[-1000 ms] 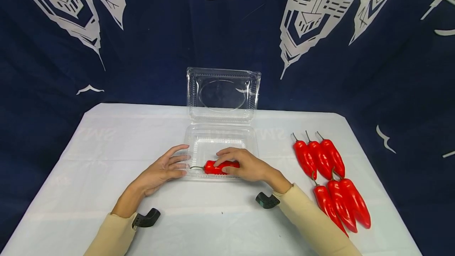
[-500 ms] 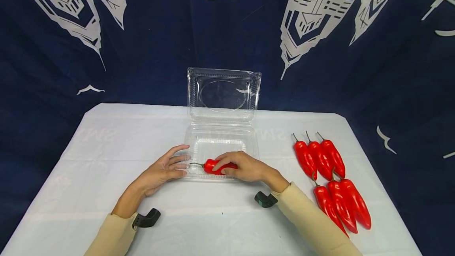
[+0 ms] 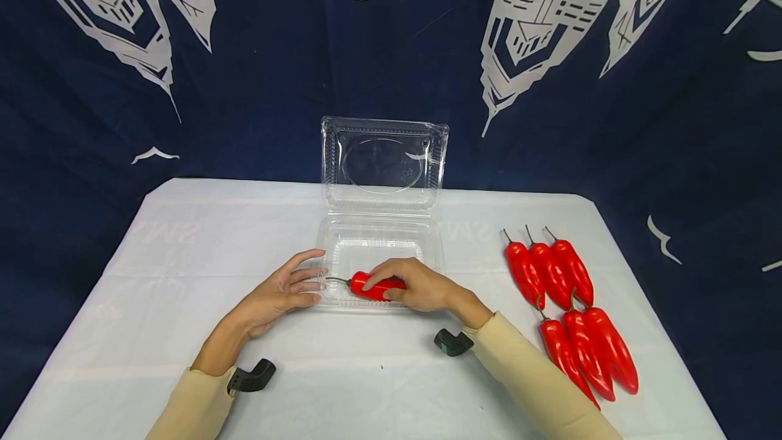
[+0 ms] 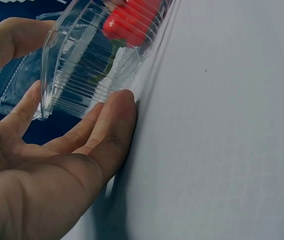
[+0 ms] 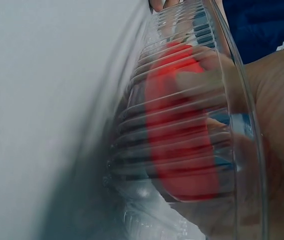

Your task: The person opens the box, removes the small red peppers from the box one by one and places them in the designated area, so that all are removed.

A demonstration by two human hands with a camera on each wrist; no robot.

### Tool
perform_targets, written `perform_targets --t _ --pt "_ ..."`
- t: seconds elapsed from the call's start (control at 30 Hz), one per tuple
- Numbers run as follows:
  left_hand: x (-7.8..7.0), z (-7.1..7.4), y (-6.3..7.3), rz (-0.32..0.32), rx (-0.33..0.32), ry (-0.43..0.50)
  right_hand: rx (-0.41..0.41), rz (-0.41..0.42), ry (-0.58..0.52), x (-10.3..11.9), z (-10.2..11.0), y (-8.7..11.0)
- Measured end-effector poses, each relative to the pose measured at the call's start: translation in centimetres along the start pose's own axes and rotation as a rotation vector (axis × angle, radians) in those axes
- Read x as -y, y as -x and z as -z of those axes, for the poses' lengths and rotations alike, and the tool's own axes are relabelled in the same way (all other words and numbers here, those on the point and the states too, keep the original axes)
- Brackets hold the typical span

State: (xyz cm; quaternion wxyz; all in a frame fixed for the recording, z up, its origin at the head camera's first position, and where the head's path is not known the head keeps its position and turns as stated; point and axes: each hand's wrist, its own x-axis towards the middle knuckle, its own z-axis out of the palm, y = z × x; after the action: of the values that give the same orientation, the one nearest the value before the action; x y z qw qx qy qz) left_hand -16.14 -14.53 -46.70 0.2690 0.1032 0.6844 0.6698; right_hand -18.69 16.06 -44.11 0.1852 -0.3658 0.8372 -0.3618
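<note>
A long red chili pepper (image 3: 359,282) lies in the front part of a clear plastic clamshell box (image 3: 435,246), its thin green stem pointing left. My right hand (image 3: 424,285) reaches over the box's front rim and grips the pepper's body between thumb and fingers. Through the ribbed wall in the right wrist view, the fingers show against the red pepper (image 5: 179,150). At the box's left wall, my left hand (image 3: 275,299) has its fingers spread, with fingertips touching or very near the plastic. The left wrist view shows these fingers (image 4: 116,112) beside the ribbed side.
Several more red peppers (image 3: 589,358) lie in two groups on the right of the white-covered table (image 3: 183,243). The box's lid (image 3: 385,163) stands upright at the back. Behind the table hangs a dark blue printed cloth (image 3: 263,87).
The pepper has turned slightly, its stem end shifting a little away from me. My right hand has moved slightly left with it. The left hand stays in place.
</note>
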Motion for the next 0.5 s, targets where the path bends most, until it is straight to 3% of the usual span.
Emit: perform_targets --t 0.5 --pt "-0.20 -0.13 -0.01 0.013 -0.007 0.008 -0.183 0.010 -0.036 0.18 0.65 0.31"
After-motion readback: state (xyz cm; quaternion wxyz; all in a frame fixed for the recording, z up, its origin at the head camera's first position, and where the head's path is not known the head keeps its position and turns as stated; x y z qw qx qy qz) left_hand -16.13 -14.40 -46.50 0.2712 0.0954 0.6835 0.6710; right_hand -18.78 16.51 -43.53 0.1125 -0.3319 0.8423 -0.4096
